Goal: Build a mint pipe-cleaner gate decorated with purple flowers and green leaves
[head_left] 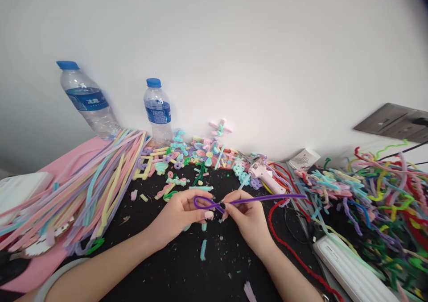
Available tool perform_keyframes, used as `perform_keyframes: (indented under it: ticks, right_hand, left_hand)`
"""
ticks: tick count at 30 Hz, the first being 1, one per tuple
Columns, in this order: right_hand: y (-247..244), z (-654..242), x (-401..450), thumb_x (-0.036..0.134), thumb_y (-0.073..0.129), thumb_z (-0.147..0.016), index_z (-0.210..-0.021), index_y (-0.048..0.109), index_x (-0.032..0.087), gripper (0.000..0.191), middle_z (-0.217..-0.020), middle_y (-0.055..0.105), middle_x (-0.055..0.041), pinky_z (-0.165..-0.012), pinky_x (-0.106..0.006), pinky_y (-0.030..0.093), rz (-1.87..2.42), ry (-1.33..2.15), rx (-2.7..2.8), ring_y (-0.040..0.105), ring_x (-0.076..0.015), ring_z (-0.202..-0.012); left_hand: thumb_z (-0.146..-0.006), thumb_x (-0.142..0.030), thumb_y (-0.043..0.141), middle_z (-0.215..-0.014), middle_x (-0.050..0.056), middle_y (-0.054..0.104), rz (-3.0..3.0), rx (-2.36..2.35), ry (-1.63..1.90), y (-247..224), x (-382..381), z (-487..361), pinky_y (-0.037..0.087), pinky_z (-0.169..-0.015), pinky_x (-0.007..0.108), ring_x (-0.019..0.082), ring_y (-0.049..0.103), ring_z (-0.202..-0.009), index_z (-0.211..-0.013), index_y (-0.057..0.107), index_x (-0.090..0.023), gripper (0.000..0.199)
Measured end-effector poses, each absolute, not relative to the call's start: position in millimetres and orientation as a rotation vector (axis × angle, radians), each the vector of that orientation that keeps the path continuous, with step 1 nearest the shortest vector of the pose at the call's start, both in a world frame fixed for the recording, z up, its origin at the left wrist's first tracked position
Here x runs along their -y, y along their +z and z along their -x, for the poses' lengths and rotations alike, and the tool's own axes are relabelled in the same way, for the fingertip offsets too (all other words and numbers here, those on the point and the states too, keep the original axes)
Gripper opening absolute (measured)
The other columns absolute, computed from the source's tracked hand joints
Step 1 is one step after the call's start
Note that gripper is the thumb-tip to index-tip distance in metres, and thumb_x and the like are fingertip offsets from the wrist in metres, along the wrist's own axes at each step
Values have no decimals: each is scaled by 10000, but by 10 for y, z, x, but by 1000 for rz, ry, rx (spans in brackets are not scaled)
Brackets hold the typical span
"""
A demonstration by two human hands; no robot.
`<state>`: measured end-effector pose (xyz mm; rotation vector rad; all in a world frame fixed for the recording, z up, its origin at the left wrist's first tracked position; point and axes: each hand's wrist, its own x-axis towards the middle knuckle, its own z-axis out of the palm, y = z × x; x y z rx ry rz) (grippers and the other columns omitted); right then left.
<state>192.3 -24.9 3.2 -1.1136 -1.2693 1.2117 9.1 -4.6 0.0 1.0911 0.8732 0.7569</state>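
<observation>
Above the black table mat, a purple pipe cleaner [267,198] is held between both hands. Its left part is bent into a loop, with the strands crossing near the right fingertips. My left hand [182,210] is closed around the loop, thumb below and fingers behind it. At the crossing, my right hand [245,215] pinches the stem, and the long straight end sticks out to the right. A short teal pipe cleaner piece [203,250] lies on the mat below the hands.
Finished pipe cleaner shapes [207,152] line the wall. Two water bottles [158,114] stand behind. A pink glue gun [267,177] lies back right. Long pastel pipe cleaners [110,177] spread at left; a tangled colourful heap [377,208] and white power strip [351,266] are at right.
</observation>
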Motion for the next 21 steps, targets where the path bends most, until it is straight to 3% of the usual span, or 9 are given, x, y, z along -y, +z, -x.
perform_keyframes:
  ticks: [13,21]
  right_hand:
    - [32,-1850,303,251,713,-722,-669,611,178,136,-703,605,10,-520,-248,528,1041,1342,1265,608,-110,-524]
    - [20,-1855,310,274,691,-750,-676,601,186,146,-680,606,10,-534,-245,505,1055,1314,1302,589,-111,-541]
  left_hand:
    - [-784,-359,654,-859,18,623,-1084,-834,761,17,100,-95,494,-783,289,145,595,-802,-877,622,-173,210]
    - [-784,-364,641,-728,14,651,-1148,-892,807,48,81,-91,541,-727,320,174,648,-729,-792,566,-170,208]
